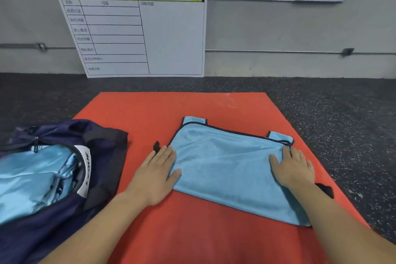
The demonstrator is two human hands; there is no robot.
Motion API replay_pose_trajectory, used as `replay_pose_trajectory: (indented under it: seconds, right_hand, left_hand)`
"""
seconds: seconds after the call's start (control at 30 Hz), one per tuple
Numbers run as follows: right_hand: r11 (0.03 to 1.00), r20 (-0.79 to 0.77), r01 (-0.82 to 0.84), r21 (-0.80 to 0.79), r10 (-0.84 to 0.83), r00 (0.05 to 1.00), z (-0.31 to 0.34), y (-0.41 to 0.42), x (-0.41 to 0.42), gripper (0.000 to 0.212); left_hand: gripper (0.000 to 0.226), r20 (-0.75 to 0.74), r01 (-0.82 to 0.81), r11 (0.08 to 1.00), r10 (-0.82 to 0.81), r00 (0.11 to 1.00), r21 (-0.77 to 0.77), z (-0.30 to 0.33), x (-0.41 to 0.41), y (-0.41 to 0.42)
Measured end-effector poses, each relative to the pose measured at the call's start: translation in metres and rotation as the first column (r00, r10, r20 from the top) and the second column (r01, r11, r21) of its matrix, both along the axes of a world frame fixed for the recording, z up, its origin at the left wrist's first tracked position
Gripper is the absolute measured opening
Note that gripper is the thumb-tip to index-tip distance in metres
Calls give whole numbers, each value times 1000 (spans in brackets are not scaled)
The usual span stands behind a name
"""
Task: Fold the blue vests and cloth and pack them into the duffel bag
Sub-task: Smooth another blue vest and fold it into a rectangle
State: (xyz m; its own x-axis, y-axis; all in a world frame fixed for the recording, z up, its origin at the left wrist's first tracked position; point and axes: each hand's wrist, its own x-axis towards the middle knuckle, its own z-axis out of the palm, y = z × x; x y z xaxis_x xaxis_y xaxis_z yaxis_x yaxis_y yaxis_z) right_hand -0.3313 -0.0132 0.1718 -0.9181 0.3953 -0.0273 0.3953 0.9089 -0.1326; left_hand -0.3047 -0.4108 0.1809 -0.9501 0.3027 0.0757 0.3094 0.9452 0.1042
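Speckled dark flooring carries a red mat (214,109), where a folded blue vest (225,167) lies under two flat, open hands: left hand (156,169) on its left edge, right hand (293,167) near its right. Leftward, the unzipped duffel bag (102,156), cut off by the frame, holds blue fabric.

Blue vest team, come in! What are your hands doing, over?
Left hand and right hand flat on blue vest. Vest partly folded on red mat. Duffel bag open, blue fabric inside. Nothing in the way.
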Motion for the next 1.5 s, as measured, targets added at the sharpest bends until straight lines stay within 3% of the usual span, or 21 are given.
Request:
replay_pose_trajectory:
  seconds: [0.1, 0.27, 0.4, 0.47, 0.5, 0.57, 0.63, 0.7, 0.8, 0.97, 1.1, 1.27, 1.4, 1.5]
  right_hand:
    - [1000, 52, 19, 4, -19, 998, 5, 3, 30, 79]
    - [999, 117, -3, 43, -2, 993, 17, 1, 77, 83]
    - [996, 234, 2, 84, -22, 972, 32, -6, 108, 86]
    - [991, 211, 13, 131, -41, 977, 39, -13, 119, 87]
    - [985, 145, -15, 172, -11, 989, 39, -20, 122, 88]
    - [953, -56, -208, 219, 225, 973, 39, -43, 127, 85]
    - [845, -151, -508, 166, 531, 834, 31, -74, 132, 76]
    - [718, -93, -694, 51, 695, 713, 21, -105, 137, 73]
    - [631, 7, -776, -20, 776, 631, 12, -140, 141, 75]
    - [593, 27, -803, -61, 805, 593, 11, -176, 126, 71]
    - [537, 2, -839, -92, 843, 539, 12, -210, 116, 67]
    - [613, -12, -787, -68, 788, 615, 5, -245, 100, 81]
    - [692, -7, -718, -71, 720, 694, -2, -269, 74, 64]
    - [757, 11, -650, -68, 652, 758, -5, -289, 48, 67]
  left_hand:
    - [119, 71, 43, 999, -43, 997, -1, -3, 23, -18]
    - [112, 124, -5, 997, -4, 992, 76, 10, 55, -26]
    - [94, 158, -57, 995, 43, 987, 88, 16, 76, -28]
    - [76, 172, -74, 995, 62, 983, 67, 16, 85, -27]
    - [71, 175, -83, 994, 69, 982, 70, 15, 90, -26]
    - [68, 185, -100, 992, 84, 979, 80, 12, 98, -23]
    - [69, 210, -119, 991, 102, 972, 67, 7, 105, -21]
    - [68, 220, -120, 992, 107, 970, 49, 5, 107, -19]
    - [65, 208, -110, 992, 94, 974, 66, 5, 105, -16]
    - [65, 163, -80, 993, 65, 985, 91, 0, 92, -23]
    - [91, 115, -49, 992, 36, 993, 114, -5, 76, -29]
    - [92, 82, -44, 990, 33, 996, 134, -7, 58, -43]
    - [76, 76, -82, 987, 71, 995, 140, -6, 51, -49]
    - [76, 66, -104, 978, 93, 993, 179, -6, 47, -51]
